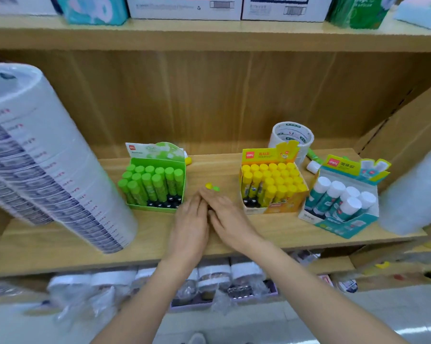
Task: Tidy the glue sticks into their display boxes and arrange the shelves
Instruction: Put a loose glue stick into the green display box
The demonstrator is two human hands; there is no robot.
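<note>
Left grip: the left grip (189, 219) lies flat on the shelf (159, 234), fingers straight and released, its side against the other hand.
Right grip: the right grip (228, 217) is flat too, with nothing clenched. Its fingertips are laid over the loose sticks.
Loose sticks: a yellow cap (209, 186) and a green cap (216, 188) poke out just past the fingertips, between the green box and the yellow box. The barrels are hidden under the fingers.
Handling: these look like light, hard plastic tubes, smooth and round, so they will likely roll. I'd pinch mid-barrel and drop them in base first, cap up.
Green box (154, 207): partly filled, with free slots showing at the front.
Yellow box (271, 208): nearly full, with a gap at the front left.
Teal box (343, 227): holds white-capped sticks and sits askew at the right.
Boxes: probably thin card and easy to tip. I'd push them at the base, not the header.
Strays: a yellow cap (188, 160) sits behind the green box. A green stick (313, 155) lies by the tape roll (292, 135).
Writing: there is a red "deli" badge on all three headers. The teal header reads 固体胶 and the yellow one starts 高粘, but the rest is blurred.
</note>
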